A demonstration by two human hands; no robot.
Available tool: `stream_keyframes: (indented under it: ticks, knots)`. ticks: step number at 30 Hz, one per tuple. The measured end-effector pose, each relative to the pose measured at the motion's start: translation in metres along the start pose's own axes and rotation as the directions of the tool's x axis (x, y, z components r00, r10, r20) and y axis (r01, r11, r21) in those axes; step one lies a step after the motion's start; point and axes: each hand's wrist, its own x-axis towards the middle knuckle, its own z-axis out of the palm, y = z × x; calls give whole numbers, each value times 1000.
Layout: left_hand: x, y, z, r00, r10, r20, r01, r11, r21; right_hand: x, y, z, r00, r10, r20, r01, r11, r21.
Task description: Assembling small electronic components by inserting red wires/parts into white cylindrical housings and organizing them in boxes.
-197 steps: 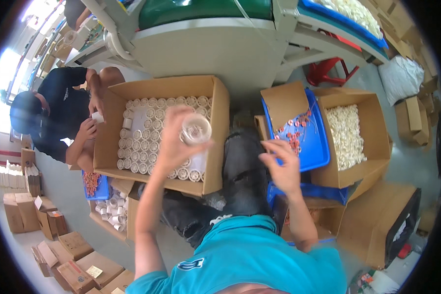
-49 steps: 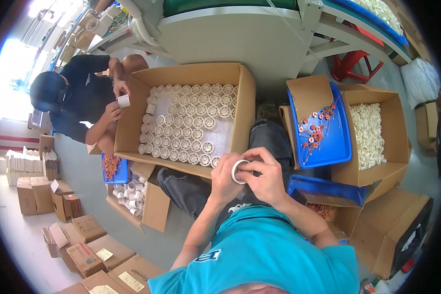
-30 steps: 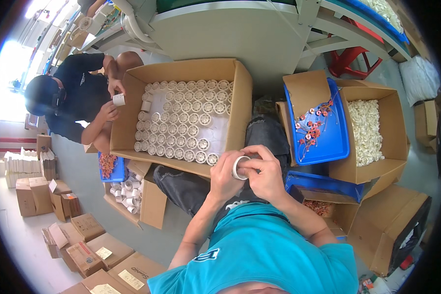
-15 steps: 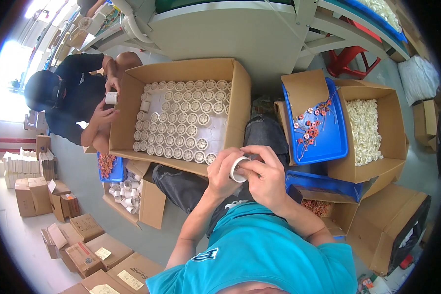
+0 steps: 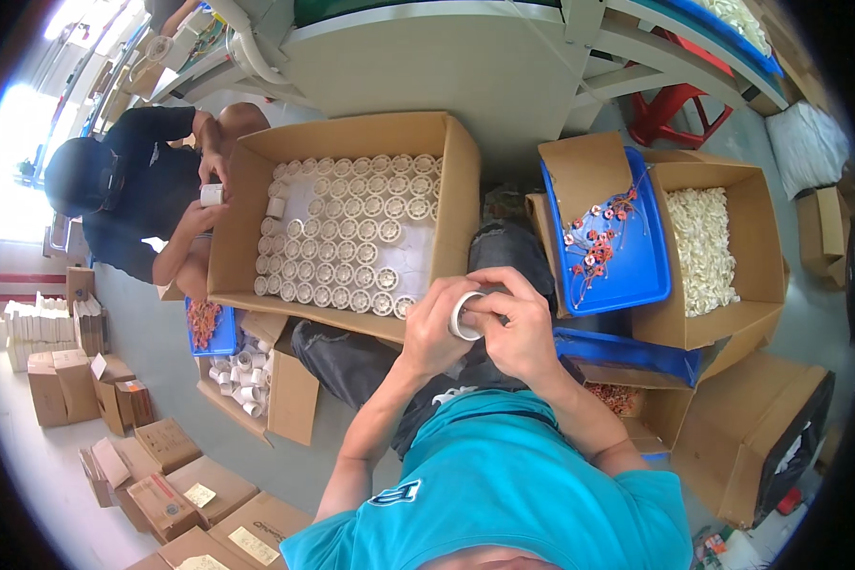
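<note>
Between my hands, above my lap, is a short white plastic cylinder (image 5: 461, 319), its open end tilted toward me. My left hand (image 5: 434, 326) wraps round its left side. My right hand (image 5: 513, 328) closes on it from the right, with fingers at the open rim; anything small inside is hidden by them. Just beyond my hands stands a large cardboard box (image 5: 459, 180) with rows of similar white round parts (image 5: 347, 230). To its right, a blue tray (image 5: 627, 285) holds small red and white parts with wires (image 5: 598, 249).
A cardboard box of small cream pieces (image 5: 701, 252) stands at the right, with another blue tray (image 5: 674, 365) nearer me. At left a co-worker (image 5: 152, 171) holds a white cylinder (image 5: 211, 195). A box of loose white cylinders (image 5: 247, 380) lies below. A grey machine (image 5: 427, 76) borders the far side.
The cylinder in my hands has turned slightly, so its open end shows rounder. My hands have barely shifted. The co-worker's cylinder has moved slightly lower.
</note>
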Motion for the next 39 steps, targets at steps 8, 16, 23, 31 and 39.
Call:
stream_keyframes:
  ticks: [8,16,23,31,39]
  knots:
    - [33,-17,-7,861,-394,322,412,911,12,9,28,-24,989,139,-47,-132,983,128]
    - [241,-109,-51,960,-67,-270,43,995,-92,-17,140,-119,893,180,-413,-315,905,-287]
    - [430,-200,-74,776,267,-572,27,891,454,-68,233,-145,784,273,-557,-579,646,-498]
    - [436,-245,-90,728,379,-571,214,666,715,-37,214,-114,874,280,-396,-475,660,-581]
    - [192,-198,-18,837,399,-374,-164,836,524,-36,228,-123,896,111,-429,-374,710,-597]
